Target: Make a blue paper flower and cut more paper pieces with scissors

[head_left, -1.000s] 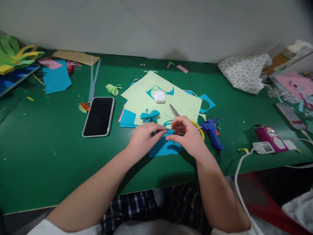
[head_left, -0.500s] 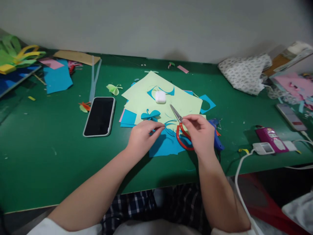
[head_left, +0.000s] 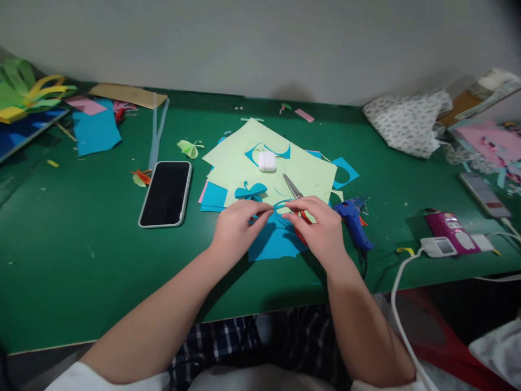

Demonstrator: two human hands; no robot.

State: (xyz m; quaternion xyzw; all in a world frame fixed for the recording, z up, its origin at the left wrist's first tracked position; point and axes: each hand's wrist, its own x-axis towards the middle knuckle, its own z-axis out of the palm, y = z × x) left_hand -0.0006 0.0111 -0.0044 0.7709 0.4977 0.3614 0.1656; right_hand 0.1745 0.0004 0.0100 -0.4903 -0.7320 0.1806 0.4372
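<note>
My left hand [head_left: 244,220] is closed in a pinch on thin curved blue paper strips [head_left: 278,206]. From the right, my right hand [head_left: 319,225] comes close to the strips, thumb and index fingertips a little apart around their right side. Under the right hand lie orange-handled scissors [head_left: 292,185], their handles mostly covered and blades pointing up and left. Just above my left hand rests a blue paper butterfly [head_left: 251,190]. A blue paper sheet [head_left: 271,244] lies beneath the hands, by stacked pale green sheets [head_left: 232,157].
A white earphone case [head_left: 267,161] sits on the green sheets. To the left lie a phone [head_left: 166,194] and a light green paper butterfly [head_left: 189,148]. A blue glue gun [head_left: 355,222] is right of my right hand, with a purple device [head_left: 451,232] and white cables farther right.
My right hand has moved left from beside the scissors to the blue strips, uncovering the glue gun and covering the scissor handles. My left hand stays in place.
</note>
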